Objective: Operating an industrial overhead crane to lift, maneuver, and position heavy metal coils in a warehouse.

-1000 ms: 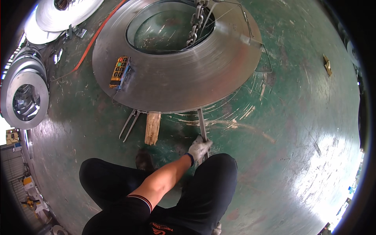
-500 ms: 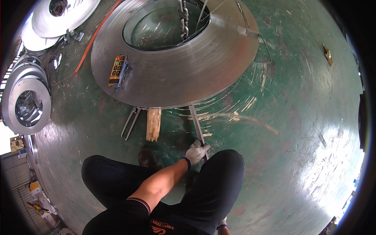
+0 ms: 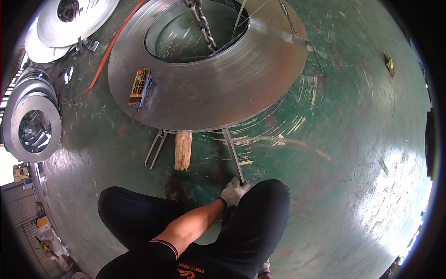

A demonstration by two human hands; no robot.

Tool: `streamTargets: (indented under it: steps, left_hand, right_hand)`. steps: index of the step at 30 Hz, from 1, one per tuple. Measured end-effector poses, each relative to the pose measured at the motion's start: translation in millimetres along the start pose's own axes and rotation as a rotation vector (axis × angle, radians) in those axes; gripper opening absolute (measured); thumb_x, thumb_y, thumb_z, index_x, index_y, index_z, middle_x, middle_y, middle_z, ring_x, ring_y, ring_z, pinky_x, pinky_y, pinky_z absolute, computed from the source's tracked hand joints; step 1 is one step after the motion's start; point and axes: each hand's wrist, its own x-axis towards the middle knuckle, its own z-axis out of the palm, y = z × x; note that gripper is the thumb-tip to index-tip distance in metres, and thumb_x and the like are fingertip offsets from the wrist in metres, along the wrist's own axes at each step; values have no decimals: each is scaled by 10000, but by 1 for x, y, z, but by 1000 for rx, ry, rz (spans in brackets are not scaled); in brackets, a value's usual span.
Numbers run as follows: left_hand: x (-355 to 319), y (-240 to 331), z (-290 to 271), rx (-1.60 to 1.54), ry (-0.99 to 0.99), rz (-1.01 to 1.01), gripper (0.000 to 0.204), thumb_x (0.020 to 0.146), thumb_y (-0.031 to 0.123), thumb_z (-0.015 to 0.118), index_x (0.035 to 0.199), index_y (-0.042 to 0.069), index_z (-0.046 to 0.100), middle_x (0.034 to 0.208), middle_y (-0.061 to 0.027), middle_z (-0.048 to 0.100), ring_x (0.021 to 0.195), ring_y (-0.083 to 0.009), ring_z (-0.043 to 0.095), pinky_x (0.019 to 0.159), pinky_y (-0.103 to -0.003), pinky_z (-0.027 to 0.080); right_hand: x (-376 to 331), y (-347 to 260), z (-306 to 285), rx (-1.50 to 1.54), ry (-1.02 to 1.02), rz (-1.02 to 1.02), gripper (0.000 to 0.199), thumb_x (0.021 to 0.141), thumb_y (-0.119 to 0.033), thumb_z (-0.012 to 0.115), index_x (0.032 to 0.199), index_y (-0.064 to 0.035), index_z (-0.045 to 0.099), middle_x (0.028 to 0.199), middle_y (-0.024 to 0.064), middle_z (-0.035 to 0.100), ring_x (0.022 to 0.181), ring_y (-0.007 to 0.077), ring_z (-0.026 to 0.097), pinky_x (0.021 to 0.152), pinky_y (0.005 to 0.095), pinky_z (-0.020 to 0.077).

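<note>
My left hand [image 3: 234,191], in a pale work glove, is closed round the near end of a narrow metal strip [image 3: 232,151] between my knees. The strip's far end reaches the near edge of a large flat steel coil [image 3: 195,95] lying in front of me. Only a bit of my right hand [image 3: 265,268], also gloved, shows beside my right leg at the lower edge; its fingers are hidden. A yellow remote control [image 3: 138,87] with several buttons rests on the coil's left side. Inside the coil's opening hangs a heavy chain [image 3: 202,25].
Left of the strip, a wooden block [image 3: 183,151] and a thin two-legged metal piece [image 3: 155,149] stick out from under the coil. An orange strap [image 3: 104,58] crosses the green floor. More steel coils [image 3: 32,125] stand at far left. A brown scrap [image 3: 389,64] lies at right.
My left hand has drawn slightly nearer to me, with the strip's near end still in it. The chain has swung leftward at its top and its lower end has shifted left.
</note>
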Motion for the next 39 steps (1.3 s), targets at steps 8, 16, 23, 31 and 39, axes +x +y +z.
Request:
streamTargets:
  steps: [8, 16, 23, 31, 39]
  left_hand:
    - [35, 6, -34, -138, 40, 155, 269, 961, 356, 559, 1192, 226, 606, 1227, -238, 505, 1125, -492, 556, 947, -522, 519]
    - [101, -40, -96, -1066, 202, -356, 242, 992, 222, 633, 1021, -11, 573, 875, -120, 697, 769, -251, 732, 673, -420, 638]
    - [40, 46, 8, -1447, -43, -374, 111, 1019, 176, 638, 1035, 66, 634, 964, -83, 690, 908, -205, 683, 807, -359, 561]
    - [37, -65, 80, -623, 283, 79, 349, 983, 319, 675, 1196, 51, 615, 1073, -91, 707, 897, -177, 678, 810, -340, 548]
    - [122, 37, -85, -987, 49, -430, 603, 960, 582, 580, 1133, 5, 612, 1124, -262, 689, 1096, -374, 670, 882, -484, 553]
  right_hand:
    - [-59, -66, -65, 1114, 168, -87, 409, 1048, -288, 494, 1368, -65, 618, 1382, 100, 650, 1270, 281, 593, 1070, 371, 461]
    - [36, -130, -262, 1504, 442, 222, 276, 1047, -255, 531, 1078, -61, 725, 1083, 83, 744, 973, 209, 682, 887, 360, 526]
    - [-65, 36, -312, -291, 1003, 153, 163, 797, -248, 784, 791, -177, 637, 680, 103, 629, 624, 362, 649, 543, 507, 480]
    - [-19, -14, -209, 53, 685, 299, 436, 819, -536, 804, 878, -140, 633, 723, 130, 680, 653, 368, 695, 537, 502, 512]
    - [34, -36, -173, 479, 801, 356, 299, 927, -354, 648, 1101, -134, 751, 931, 105, 768, 837, 242, 746, 720, 402, 565]
